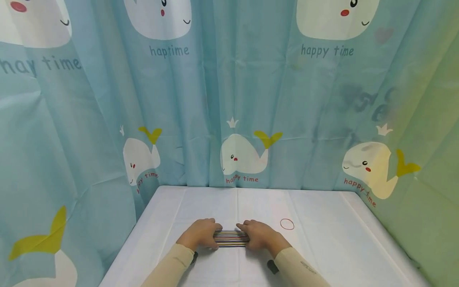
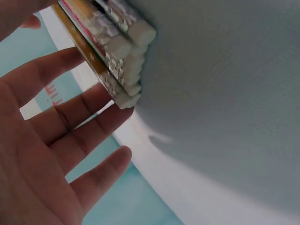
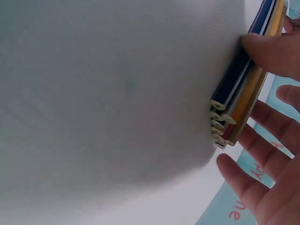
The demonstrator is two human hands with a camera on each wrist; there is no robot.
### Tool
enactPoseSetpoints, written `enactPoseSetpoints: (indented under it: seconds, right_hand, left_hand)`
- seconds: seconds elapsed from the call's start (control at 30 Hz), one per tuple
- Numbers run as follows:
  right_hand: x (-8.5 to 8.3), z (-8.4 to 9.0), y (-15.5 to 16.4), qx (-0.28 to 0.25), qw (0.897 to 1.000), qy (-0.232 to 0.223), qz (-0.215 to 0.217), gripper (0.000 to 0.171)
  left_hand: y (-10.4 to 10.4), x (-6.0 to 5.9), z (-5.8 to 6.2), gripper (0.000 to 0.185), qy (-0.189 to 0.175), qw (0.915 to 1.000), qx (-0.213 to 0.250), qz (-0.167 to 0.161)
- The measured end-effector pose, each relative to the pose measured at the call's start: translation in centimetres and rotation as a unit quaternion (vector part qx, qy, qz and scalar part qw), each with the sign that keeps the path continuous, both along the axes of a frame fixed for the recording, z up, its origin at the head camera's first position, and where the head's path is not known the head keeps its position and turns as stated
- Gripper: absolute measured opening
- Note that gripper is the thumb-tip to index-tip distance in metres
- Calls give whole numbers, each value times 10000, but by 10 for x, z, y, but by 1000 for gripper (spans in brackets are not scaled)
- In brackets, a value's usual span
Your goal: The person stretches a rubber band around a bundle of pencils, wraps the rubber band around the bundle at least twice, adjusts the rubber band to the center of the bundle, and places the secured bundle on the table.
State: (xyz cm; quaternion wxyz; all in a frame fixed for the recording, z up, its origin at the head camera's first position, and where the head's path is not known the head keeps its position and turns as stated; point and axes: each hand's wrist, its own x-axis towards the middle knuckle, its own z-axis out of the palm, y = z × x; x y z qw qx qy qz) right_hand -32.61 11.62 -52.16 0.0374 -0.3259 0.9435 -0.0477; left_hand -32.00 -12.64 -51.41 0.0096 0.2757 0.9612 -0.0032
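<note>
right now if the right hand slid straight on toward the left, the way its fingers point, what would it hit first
The right hand already touches the bundle of pencils at one end; pushed further along that line, it would likely meet the left hand at the other end.

White table with a creased white cover, fold lines running front to back. A bundle of coloured pencils lies flat on it near the front edge, lengthwise left to right, eraser ends left, sharpened tips right. A thin red rubber band lies flat on the cover, right of the bundle and apart from it.
</note>
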Motion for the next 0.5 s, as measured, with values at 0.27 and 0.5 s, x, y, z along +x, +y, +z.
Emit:
enactPoseSetpoints:
  seconds: [0.27,0.5]
  right_hand:
    - [2,-1,-7,63,9994,-320,-99,69]
    - [3,-1,-15,50,9989,-336,-322,48]
  left_hand:
    - [5,3,2,35,-62,10000,-21,-59]
    - [11,4,3,32,-132,9999,108,-6]
